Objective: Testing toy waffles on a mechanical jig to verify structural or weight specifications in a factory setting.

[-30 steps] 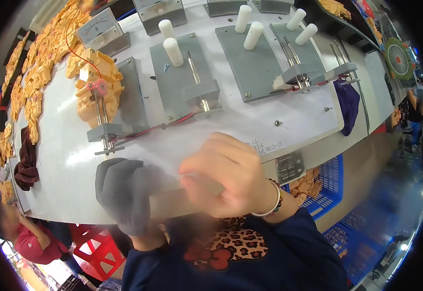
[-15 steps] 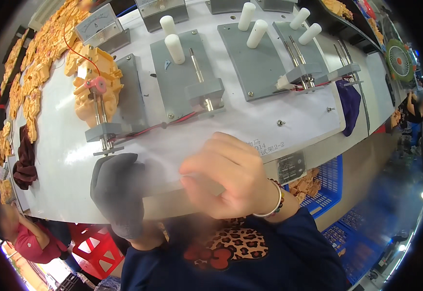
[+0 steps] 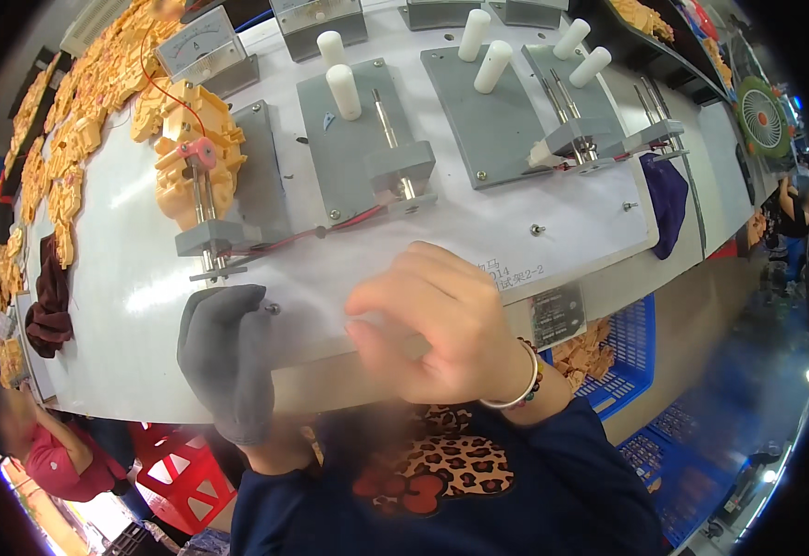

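Note:
My left hand [image 3: 225,363], in a dark grey glove, is low over the near edge of the white table. Its fingers are curled and pressed together, and what they hold, if anything, is hidden. Beside its fingertips is a small metal toggle switch [image 3: 272,309]. My bare right hand [image 3: 441,320], with bracelets at the wrist, is curled, thumb close to forefinger; blur hides whether anything is between them. Just beyond the glove stands a grey test fixture [image 3: 210,239] with metal pins. On it sits a yellow-orange plastic housing [image 3: 191,185], with a pink round part [image 3: 198,153] at the pins.
Grey plates with white posts [image 3: 353,157] [image 3: 478,120] stand farther back, below panel meters [image 3: 202,48]. Yellow plastic parts [image 3: 66,139] heap at left. Two small switches [image 3: 537,230] [image 3: 630,206] and a purple cloth [image 3: 666,206] lie right. A blue crate [image 3: 641,352] is below the edge.
The view has shifted slightly, so the left-hand fixtures appear farther right. The toggle switch beside the gloved fingers now shows clearly. Both hands keep nearly the same pose.

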Demonstrator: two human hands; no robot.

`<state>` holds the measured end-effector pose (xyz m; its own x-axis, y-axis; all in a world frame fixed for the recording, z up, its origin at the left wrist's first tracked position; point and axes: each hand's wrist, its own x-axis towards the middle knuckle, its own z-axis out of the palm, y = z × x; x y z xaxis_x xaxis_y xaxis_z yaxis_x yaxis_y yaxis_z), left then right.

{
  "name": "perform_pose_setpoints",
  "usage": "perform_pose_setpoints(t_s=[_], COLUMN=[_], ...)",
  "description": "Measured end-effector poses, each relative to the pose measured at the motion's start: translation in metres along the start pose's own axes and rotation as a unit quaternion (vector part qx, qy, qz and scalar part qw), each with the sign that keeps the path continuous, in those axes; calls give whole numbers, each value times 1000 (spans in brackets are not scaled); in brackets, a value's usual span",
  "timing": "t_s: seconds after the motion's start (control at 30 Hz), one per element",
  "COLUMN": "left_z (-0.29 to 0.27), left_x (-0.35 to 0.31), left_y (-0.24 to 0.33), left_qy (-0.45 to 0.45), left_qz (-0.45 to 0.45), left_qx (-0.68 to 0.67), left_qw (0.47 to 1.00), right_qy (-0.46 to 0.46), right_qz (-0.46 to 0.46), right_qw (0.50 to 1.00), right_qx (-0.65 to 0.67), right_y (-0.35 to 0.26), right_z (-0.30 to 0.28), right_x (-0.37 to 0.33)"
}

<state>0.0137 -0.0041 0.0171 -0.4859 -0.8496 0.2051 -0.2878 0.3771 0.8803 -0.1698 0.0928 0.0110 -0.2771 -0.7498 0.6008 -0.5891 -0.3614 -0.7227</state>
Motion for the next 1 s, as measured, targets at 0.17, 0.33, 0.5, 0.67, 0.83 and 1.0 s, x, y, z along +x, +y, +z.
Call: perform_pose_setpoints(t_s=[0.17, 0.33, 0.5, 0.67, 0.83, 1.0], left_z=[0, -2, -2, -2, -6, 2], left_x=[-2, -2, -2, -2, -5, -3], left_y=[-2, -5, -3, -2, -7, -3], left_qy=[-4, -14, -19, -19, -26, -32], left_qz=[-1, -7, -10, -5, 1, 5], left_qx=[-8, 21, 11, 35, 101, 128], left_qw=[1000, 1000, 1000, 999, 995, 991], right_qy=[2, 1, 2, -1, -2, -22], right_qz=[1, 1, 1, 2, 4, 43], right_qw=[1000, 1000, 1000, 1000, 1000, 999], right_qx=[-4, -7, -8, -14, -19, 2], right_y=[-1, -1, -2, -3, -4, -2], right_z=[0, 1, 1, 1, 0, 1], right_x=[0, 0, 0, 0, 0, -7])
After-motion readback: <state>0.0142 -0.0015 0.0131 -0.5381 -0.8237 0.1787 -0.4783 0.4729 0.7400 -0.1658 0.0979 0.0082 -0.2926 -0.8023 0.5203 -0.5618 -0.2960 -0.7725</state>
